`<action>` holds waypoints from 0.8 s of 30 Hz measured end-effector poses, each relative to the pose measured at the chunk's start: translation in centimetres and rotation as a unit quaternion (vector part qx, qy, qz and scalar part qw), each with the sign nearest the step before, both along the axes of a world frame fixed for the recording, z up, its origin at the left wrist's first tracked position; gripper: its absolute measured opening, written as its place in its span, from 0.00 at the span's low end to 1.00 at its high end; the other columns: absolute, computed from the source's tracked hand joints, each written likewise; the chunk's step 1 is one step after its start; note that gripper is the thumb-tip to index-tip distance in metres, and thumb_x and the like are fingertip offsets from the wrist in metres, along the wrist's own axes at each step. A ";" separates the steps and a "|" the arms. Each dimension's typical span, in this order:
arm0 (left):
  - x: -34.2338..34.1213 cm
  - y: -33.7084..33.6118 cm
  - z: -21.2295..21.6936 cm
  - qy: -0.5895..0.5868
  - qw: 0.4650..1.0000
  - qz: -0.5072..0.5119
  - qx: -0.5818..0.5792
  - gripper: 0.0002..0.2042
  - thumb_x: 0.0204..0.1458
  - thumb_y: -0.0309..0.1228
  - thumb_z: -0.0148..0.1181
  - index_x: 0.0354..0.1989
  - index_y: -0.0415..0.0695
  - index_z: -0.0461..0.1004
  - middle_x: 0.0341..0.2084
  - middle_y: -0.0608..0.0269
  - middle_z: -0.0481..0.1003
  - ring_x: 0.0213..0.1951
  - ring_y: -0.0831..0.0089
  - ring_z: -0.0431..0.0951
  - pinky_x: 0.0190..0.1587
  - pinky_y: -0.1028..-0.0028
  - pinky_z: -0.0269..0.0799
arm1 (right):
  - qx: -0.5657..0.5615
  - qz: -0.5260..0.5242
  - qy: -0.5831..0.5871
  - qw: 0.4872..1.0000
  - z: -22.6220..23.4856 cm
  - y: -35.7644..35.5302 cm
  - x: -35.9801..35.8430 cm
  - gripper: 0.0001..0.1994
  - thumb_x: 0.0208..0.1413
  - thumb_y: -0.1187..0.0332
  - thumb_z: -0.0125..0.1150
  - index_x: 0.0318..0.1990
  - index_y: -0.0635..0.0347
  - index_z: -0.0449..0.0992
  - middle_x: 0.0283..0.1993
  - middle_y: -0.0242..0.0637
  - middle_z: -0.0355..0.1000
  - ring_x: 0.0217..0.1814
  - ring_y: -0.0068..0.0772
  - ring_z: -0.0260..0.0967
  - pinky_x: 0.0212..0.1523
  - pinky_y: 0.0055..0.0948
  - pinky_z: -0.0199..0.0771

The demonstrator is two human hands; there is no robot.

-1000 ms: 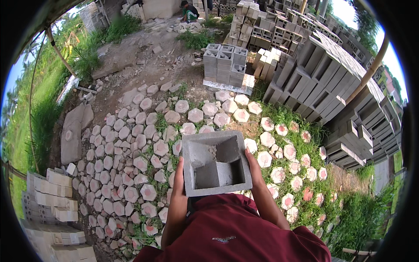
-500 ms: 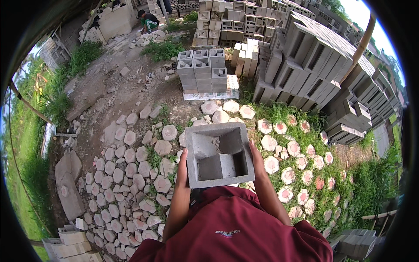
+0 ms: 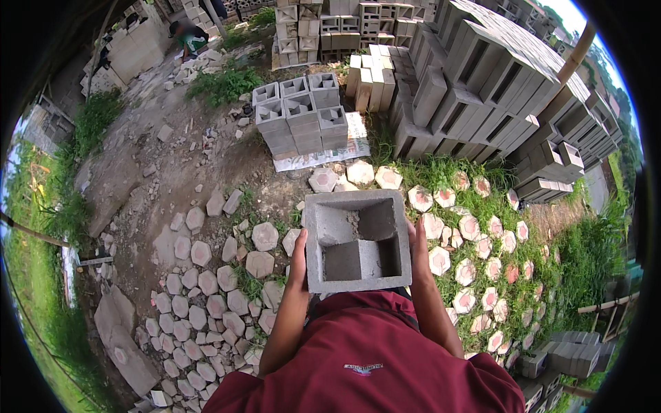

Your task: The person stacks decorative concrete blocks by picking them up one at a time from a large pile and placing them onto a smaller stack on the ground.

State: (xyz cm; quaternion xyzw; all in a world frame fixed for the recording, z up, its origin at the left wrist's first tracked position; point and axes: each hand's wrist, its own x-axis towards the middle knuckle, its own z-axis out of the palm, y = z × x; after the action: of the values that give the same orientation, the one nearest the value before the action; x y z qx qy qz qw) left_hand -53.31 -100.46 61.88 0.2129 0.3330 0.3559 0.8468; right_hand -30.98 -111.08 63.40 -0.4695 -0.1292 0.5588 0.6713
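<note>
A grey hollow concrete block (image 3: 358,284) is held level in front of my chest, its square top opening turned up toward me and a stepped shape inside. My left hand (image 3: 297,260) presses along its left side. On the opposite side my right hand (image 3: 418,249) grips it, fingers mostly hidden by the wall. Straight ahead stands a small stack of similar blocks (image 3: 301,131), on a pale printed sheet (image 3: 357,144); it is apart from the block I carry.
Hexagonal pavers (image 3: 259,264) lie loose and uneven around me, with grass between those on the right. A tall block pile (image 3: 475,89) rises at the right, near a bamboo pole (image 3: 577,55). Far left, a person (image 3: 189,38) crouches by rubble. More blocks (image 3: 571,354) stand lower right.
The small stack now appears slightly nearer and further left, as my view has turned somewhat to the right. Both hands still hold the block, which sits slightly right of before in view.
</note>
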 end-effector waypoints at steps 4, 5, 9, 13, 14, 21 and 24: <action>3.5 8.7 -0.5 -0.009 1.000 -0.013 0.000 0.27 0.56 0.52 0.46 0.54 0.40 0.65 0.43 0.57 0.72 0.42 0.68 0.74 0.45 0.69 0.70 | 0.003 0.013 0.027 1.000 -1.4 8.9 4.1 0.48 0.53 0.31 0.34 0.68 0.63 0.35 0.69 0.56 0.44 0.69 0.51 0.47 0.67 0.42 0.49; 4.6 10.8 -0.1 -0.008 1.000 -0.011 0.001 0.27 0.56 0.52 0.46 0.54 0.40 0.65 0.42 0.57 0.72 0.42 0.68 0.74 0.45 0.69 0.70 | -0.013 0.016 0.010 1.000 -0.8 10.9 4.9 0.48 0.53 0.31 0.34 0.68 0.63 0.35 0.69 0.56 0.44 0.69 0.51 0.47 0.67 0.42 0.49; 9.0 18.4 0.5 0.032 0.999 -0.010 0.008 0.27 0.56 0.51 0.46 0.54 0.40 0.66 0.42 0.59 0.73 0.41 0.70 0.74 0.46 0.70 0.70 | 0.002 0.033 0.021 0.999 0.5 18.9 9.1 0.46 0.55 0.32 0.33 0.68 0.64 0.39 0.67 0.56 0.48 0.68 0.49 0.49 0.66 0.41 0.50; 14.0 24.8 1.8 0.033 0.999 -0.018 0.035 0.26 0.57 0.53 0.45 0.51 0.42 0.69 0.39 0.61 0.74 0.38 0.71 0.75 0.42 0.71 0.72 | -0.007 -0.004 0.119 0.993 -0.3 25.5 15.0 0.45 0.56 0.34 0.33 0.64 0.70 0.48 0.62 0.56 0.57 0.64 0.47 0.57 0.64 0.40 0.56; 15.1 26.4 1.9 0.040 0.999 -0.008 0.029 0.26 0.57 0.53 0.45 0.50 0.42 0.69 0.38 0.62 0.74 0.37 0.72 0.75 0.41 0.72 0.72 | 0.004 0.000 0.148 0.989 -0.3 27.1 16.2 0.45 0.56 0.34 0.33 0.64 0.71 0.49 0.61 0.56 0.58 0.63 0.47 0.58 0.63 0.40 0.57; 20.7 35.6 -0.6 0.035 0.998 -0.016 0.048 0.27 0.59 0.52 0.41 0.54 0.39 0.67 0.45 0.54 0.73 0.44 0.65 0.75 0.47 0.68 0.72 | -0.024 0.027 0.123 0.992 2.1 36.2 21.9 0.33 0.58 0.42 0.42 0.53 0.67 0.68 0.50 0.45 0.71 0.49 0.35 0.70 0.52 0.33 0.68; 23.4 38.7 0.3 0.047 0.998 -0.033 0.037 0.27 0.59 0.52 0.42 0.52 0.40 0.68 0.42 0.57 0.74 0.41 0.68 0.75 0.44 0.70 0.72 | -0.017 0.008 0.119 0.993 1.2 39.4 24.7 0.28 0.60 0.46 0.43 0.53 0.64 0.69 0.50 0.42 0.71 0.48 0.33 0.70 0.51 0.33 0.69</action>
State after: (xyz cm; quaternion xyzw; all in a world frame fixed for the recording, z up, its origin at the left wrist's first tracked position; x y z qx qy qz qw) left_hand -29.94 -61.80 62.21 0.2718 0.3517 0.3293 0.8331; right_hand -6.33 -71.72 64.64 -0.4100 -0.0428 0.6182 0.6693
